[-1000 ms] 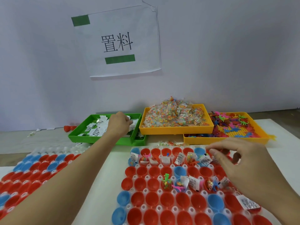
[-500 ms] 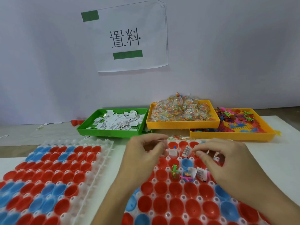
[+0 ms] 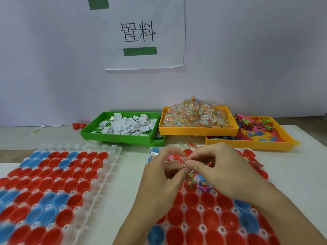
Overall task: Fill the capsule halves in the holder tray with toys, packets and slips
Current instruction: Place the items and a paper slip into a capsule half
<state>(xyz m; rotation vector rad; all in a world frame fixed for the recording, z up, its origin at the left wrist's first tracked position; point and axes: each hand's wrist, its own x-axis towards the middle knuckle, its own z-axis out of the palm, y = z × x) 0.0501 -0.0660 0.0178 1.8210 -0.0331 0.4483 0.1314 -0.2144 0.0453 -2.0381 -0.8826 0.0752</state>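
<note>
Both hands (image 3: 191, 167) now together, each grip pinching slip (image 3: 184, 166), edge-on, tilted.

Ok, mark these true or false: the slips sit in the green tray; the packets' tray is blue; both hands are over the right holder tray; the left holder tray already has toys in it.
1. The slips lie in the green tray. True.
2. The packets sit in a blue tray. False: their tray is yellow.
3. The left hand and right hand are over the right holder tray. True.
4. The left holder tray holds toys. False: its visible capsule halves look empty.
</note>
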